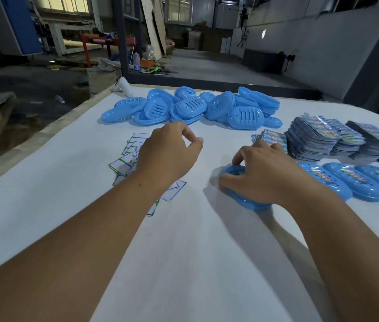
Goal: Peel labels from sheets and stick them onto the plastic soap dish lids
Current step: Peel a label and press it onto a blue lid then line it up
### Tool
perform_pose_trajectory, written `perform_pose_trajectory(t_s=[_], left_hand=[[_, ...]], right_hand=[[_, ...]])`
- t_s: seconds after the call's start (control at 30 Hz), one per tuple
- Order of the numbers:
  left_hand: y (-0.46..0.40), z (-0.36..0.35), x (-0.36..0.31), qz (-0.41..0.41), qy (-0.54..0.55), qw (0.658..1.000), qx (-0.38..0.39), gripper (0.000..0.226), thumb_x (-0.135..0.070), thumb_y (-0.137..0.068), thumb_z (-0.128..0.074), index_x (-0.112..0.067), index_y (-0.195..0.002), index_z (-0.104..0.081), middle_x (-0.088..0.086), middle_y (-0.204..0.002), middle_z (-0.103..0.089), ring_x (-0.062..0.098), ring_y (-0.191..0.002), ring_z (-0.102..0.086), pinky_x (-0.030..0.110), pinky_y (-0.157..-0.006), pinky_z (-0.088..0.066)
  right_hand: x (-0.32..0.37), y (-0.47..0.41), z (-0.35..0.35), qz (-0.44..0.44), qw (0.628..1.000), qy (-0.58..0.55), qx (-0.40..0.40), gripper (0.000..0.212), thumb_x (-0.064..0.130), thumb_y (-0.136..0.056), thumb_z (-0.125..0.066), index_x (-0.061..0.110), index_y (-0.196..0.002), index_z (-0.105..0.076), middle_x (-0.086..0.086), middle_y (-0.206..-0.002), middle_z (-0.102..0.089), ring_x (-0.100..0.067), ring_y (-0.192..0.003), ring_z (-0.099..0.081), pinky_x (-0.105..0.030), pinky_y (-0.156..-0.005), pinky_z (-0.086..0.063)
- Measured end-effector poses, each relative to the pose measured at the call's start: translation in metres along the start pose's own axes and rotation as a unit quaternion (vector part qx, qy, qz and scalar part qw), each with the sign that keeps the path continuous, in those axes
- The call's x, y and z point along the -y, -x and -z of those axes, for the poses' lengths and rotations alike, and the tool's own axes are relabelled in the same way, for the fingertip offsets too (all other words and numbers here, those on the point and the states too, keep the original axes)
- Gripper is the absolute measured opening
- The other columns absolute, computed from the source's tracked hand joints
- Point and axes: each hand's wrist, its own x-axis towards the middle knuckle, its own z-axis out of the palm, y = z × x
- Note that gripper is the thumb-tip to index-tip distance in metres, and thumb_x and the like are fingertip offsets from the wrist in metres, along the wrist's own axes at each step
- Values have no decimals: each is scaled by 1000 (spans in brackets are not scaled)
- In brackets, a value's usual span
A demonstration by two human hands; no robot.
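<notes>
a blue oval soap dish lid (242,196) lies flat on the white table — unlabelled blue lids (191,108) heaped behind, labelled lids (355,182) in a row rightward, label sheets (323,135) stacked between.

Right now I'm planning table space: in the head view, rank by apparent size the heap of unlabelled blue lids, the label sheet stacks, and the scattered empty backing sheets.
1. Heap of unlabelled blue lids: widest spread.
2. Label sheet stacks: smaller, though partly cut off at the right edge, so unsure.
3. Empty backing sheets: look smallest, but the left arm hides part of them.
</notes>
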Motion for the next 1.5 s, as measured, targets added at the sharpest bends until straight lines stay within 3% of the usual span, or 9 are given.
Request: perform_pose_trajectory(t_s=[0.37,0.57,0.7,0.83,1.0,1.13,1.3,1.5], left_hand=[[-2,0,1,2,-16,1000,4,22,-54,-88,-61,-32,-85,-60,-8,-70,-61,13,-72,-61,33,-67,-51],[-4,8,3,7,-49,999,6,23,-54,-88,-60,-32,-84,-60,-10,-74,-62,12,-74,-60,33,-69,-52],[-8,20,8,16,-125,992,-6,21,-52,-91,-56,-32,-87,-62,-5,-88,-66,21,-85,-61,33,-70,-46],[-11,34,16,41,-222,974,20,16,-43,-91,-56,-29,-95,-62,0,-95,-64,24,-84,-60,33,-64,-40],[-6,47,25,72,-310,944,80,40,-55,-90,-56,-22,-113,-56,0,-94,-54,21,-86,-54,32,-61,-35],[-5,50,26,95,-299,942,122,56,-60,-86,-63,-19,-121,-52,1,-99,-53,20,-90,-52,34,-68,-40],[-8,49,27,85,-262,956,102,62,-57,-80,-73,-20,-124,-50,3,-117,-62,24,-100,-58,35,-74,-46],[-11,45,26,68,-246,964,69,47,-39,-82,-79,-22,-119,-55,2,-112,-62,20,-95,-59,32,-69,-42]], right_hand=[[-3,2,4,-56,998,26,0,67,68,-77,-52,23,-125,-64,-6,-132,-50,-36,-123,-37,-45,-96,-39],[-9,3,5,-55,998,-6,-2,57,43,-83,-61,33,-139,-52,-4,-143,-46,-36,-133,-32,-47,-101,-36],[-9,2,6,-53,998,-20,1,62,26,-79,-61,36,-139,-51,-3,-143,-46,-36,-132,-32,-46,-101,-36],[-6,1,2,-30,998,-49,-22,52,35,-84,-62,36,-136,-54,-1,-141,-49,-35,-134,-32,-46,-101,-36],[-2,-1,0,0,995,-90,-37,44,38,-87,-61,36,-132,-58,-1,-135,-54,-34,-131,-34,-47,-103,-37],[1,0,-3,17,994,-101,-40,42,37,-89,-60,36,-130,-59,0,-134,-54,-33,-130,-34,-45,-102,-36],[6,-2,-5,36,992,-110,-59,39,37,-89,-60,36,-128,-60,2,-130,-57,-32,-128,-36,-44,-103,-36],[6,-4,-8,47,987,-134,-81,35,35,-90,-61,36,-124,-63,3,-127,-59,-30,-127,-38,-37,-96,-33]])
